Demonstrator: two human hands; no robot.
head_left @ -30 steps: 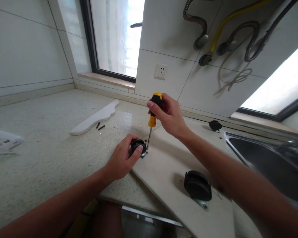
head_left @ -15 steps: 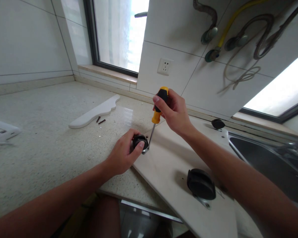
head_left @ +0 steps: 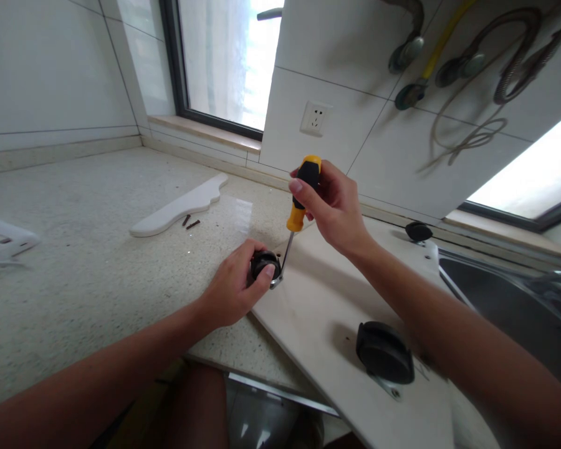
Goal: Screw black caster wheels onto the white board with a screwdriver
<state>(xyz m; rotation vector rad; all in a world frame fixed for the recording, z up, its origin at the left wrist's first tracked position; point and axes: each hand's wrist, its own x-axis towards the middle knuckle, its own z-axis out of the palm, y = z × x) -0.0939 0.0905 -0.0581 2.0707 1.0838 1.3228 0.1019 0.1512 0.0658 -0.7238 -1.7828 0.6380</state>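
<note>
My left hand (head_left: 236, 284) is closed around a black caster wheel (head_left: 264, 262) at the near-left corner of a white board (head_left: 318, 299). In my right hand (head_left: 334, 206) is a yellow and black screwdriver (head_left: 305, 187), gripped by its handle and tilted. Its metal shaft reaches down to the caster's mounting plate (head_left: 277, 282); the tip meets the plate's edge, and I cannot make out a screw there. A second black caster (head_left: 385, 352) stands on the board nearer to me, with a metal plate under it. Another caster (head_left: 419, 231) sits at the far corner.
A white wavy-edged piece (head_left: 180, 209) lies on the speckled counter (head_left: 98, 280), with two dark screws (head_left: 190, 222) beside it. Another white part (head_left: 4, 240) is at the far left. A steel sink (head_left: 495, 299) lies right of the board. Hoses (head_left: 505, 50) hang on the wall.
The view has shifted slightly. Both hands keep their hold, and the screwdriver stays at the caster's plate with little visible movement.
</note>
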